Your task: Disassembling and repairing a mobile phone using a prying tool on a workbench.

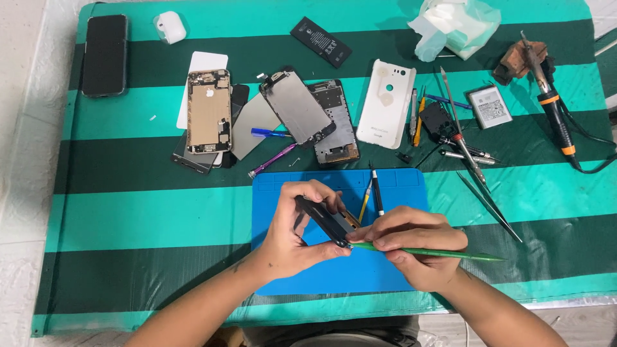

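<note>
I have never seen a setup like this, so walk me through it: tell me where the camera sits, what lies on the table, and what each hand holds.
There is no machine here, only a person's two bare hands. The single picture comes from a camera worn on the person's head, looking down.

The table has a green striped cloth with a blue mat in the middle. Beyond the mat lie opened phones, a white phone back cover, two loose batteries, a closed dark phone, a white earbud case, a soldering iron, tweezers and small screwdrivers.

The left hand grips a dark phone, tilted on edge. The right hand holds a thin green stick, its tip against the phone's lower end.
</note>
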